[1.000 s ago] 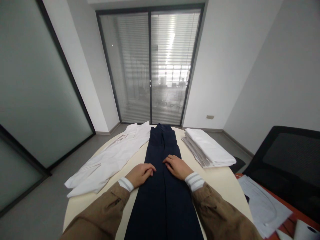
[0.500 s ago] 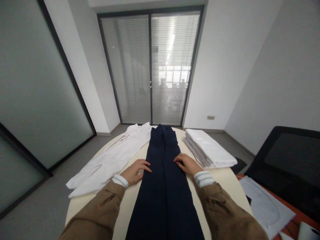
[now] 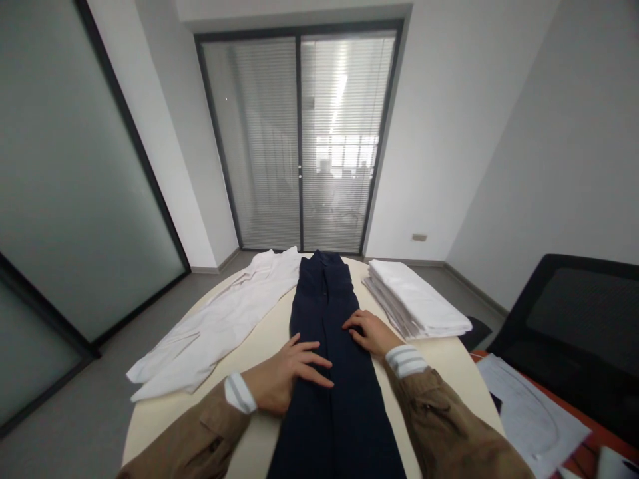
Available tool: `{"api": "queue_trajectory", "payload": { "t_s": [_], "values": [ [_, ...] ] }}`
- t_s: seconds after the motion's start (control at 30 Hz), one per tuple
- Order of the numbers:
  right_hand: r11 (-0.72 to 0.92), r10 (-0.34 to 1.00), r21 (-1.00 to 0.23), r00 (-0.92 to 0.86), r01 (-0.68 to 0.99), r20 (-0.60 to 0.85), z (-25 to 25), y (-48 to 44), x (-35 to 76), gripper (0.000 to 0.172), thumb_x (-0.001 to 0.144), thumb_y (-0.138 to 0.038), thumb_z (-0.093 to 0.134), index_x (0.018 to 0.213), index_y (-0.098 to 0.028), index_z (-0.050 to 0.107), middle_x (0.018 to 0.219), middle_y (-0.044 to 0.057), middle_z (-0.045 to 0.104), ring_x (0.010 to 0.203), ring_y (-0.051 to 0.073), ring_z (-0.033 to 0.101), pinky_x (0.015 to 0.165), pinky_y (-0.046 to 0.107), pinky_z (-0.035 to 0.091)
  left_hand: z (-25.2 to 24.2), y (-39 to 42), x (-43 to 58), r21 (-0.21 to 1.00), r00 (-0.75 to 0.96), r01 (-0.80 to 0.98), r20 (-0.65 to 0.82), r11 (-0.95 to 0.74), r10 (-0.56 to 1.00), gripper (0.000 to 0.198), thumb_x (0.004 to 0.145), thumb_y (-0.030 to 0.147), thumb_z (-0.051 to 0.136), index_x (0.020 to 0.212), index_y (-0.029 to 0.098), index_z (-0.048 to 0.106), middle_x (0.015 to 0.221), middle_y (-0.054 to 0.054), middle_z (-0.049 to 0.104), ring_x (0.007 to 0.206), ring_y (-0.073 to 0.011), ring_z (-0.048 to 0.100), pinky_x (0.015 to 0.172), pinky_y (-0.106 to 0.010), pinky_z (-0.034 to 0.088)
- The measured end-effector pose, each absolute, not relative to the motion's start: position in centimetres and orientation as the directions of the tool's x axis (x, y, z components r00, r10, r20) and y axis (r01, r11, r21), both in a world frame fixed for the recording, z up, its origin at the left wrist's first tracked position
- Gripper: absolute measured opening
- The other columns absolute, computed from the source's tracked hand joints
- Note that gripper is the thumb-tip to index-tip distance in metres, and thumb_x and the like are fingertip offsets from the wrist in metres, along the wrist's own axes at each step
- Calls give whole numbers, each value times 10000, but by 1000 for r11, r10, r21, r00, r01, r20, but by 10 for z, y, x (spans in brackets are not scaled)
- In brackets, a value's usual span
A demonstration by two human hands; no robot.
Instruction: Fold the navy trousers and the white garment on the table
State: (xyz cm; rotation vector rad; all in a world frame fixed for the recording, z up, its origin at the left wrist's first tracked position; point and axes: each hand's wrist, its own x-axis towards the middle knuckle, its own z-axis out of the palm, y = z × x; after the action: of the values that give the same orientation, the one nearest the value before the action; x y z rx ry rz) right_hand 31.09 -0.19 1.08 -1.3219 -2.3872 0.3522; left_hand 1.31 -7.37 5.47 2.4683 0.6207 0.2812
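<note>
Dark navy trousers (image 3: 329, 293) lie stretched lengthwise down the middle of a round cream table (image 3: 259, 332). My left hand (image 3: 287, 376) rests flat on the trousers' left leg, fingers spread and pointing right. Farther up, on the right edge of the cloth, my right hand (image 3: 369, 330) lies palm down with its fingers stretched out. Both arms wear brown sleeves with striped white cuffs. Neither hand grips anything.
A white garment (image 3: 219, 319) lies spread on the table's left side. A stack of folded white cloth (image 3: 417, 299) sits at the right. A black chair (image 3: 574, 326) and white papers (image 3: 529, 412) on a reddish surface are at lower right. Glass doors with blinds stand behind.
My left hand has slid from the trousers' left edge toward me and onto the cloth, fingers now spread across the leg. My right hand has barely shifted.
</note>
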Motion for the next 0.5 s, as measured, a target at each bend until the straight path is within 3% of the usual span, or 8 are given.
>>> {"api": "queue_trajectory", "payload": {
  "t_s": [0.07,0.17,0.27,0.37,0.5],
  "values": [
    [514,857,-378,-470,770,210,10,-2,309,265,846,-184,571,1057,-222,726,1011,72,658,983,214,605,937,355,460,56,-83,23,587,896,329,53,-740,441,573,741,325,718,1293,434,612,1419,20,562,1413,-362,343,1174,-612,73],
    [511,859,-374,-468,773,207,8,-1,307,264,848,-186,570,1064,-214,718,956,65,652,934,202,609,903,338,472,52,-92,34,614,936,239,60,-752,347,543,773,313,659,1300,432,608,1367,27,610,1367,-346,409,1155,-550,179],
    [515,857,-377,-470,770,210,6,0,306,256,854,-197,571,1065,-212,715,957,65,649,933,202,606,902,339,473,44,-95,41,609,959,163,86,-776,268,501,725,218,618,1185,402,693,1273,43,674,1315,-333,459,1107,-486,275],
    [514,858,-377,-465,771,219,5,0,306,253,862,-211,567,1067,-212,715,959,66,651,936,202,604,903,340,474,37,-96,46,583,958,181,76,-792,275,484,672,113,562,1037,373,745,1175,41,713,1256,-298,506,1071,-432,320],
    [512,859,-380,-454,770,239,6,-1,303,241,877,-240,560,1054,-208,721,947,71,665,931,206,608,888,341,474,31,-98,51,595,937,219,93,-774,337,439,666,62,548,982,308,727,1030,-8,726,1120,-258,584,1024,-393,358]
  ]
}}
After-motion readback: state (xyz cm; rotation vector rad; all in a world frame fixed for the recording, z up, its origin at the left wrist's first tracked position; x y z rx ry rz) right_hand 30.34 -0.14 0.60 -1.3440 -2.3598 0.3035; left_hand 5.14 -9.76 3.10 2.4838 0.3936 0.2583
